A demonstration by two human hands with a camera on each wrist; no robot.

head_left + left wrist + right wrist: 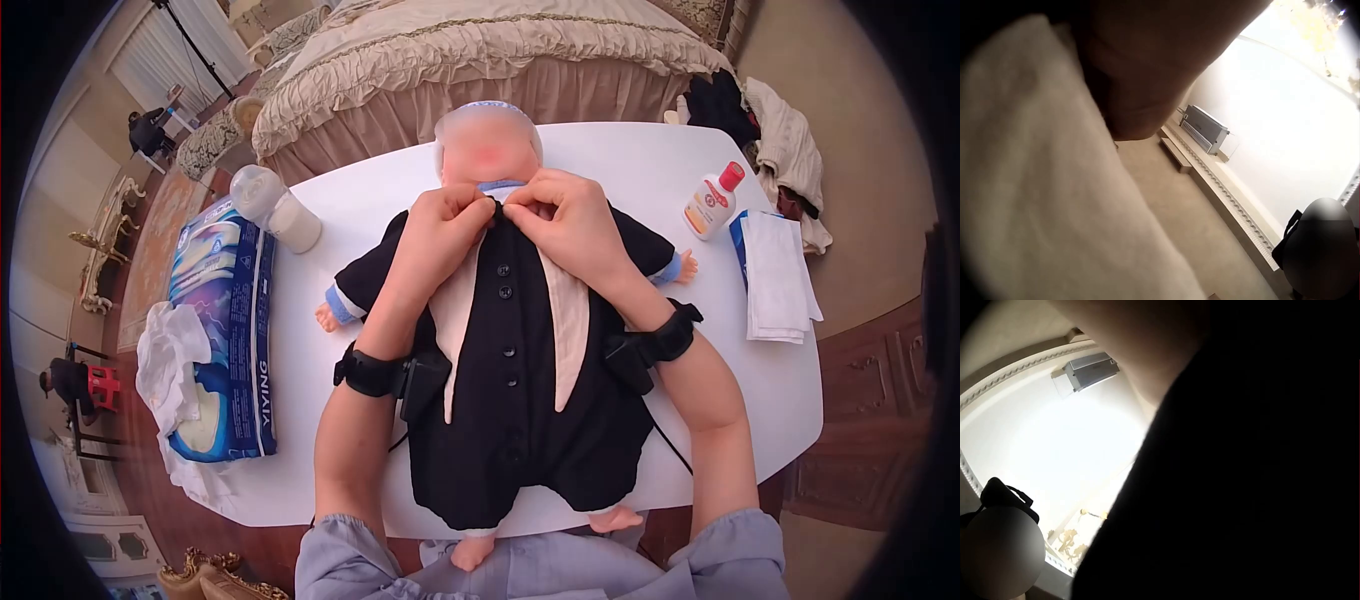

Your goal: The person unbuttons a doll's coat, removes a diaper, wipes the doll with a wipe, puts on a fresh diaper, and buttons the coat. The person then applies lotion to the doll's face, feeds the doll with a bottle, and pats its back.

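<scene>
While the black romper (510, 440) lies on the table (350, 190), dressing the doll (489, 152), left hand (440, 238) and right hand (577, 228) pinch its neckline (498, 211), fingertips nearly closed, and should keep both edges level.

Clear-and-white bottle (295, 226) beside blue YIYING pack (250, 330), crumpled white cloth (172, 350) on the pack. Red-capped bottle (712, 205) near white sheets (778, 285). Ruffled bed (450, 50) behind.
</scene>
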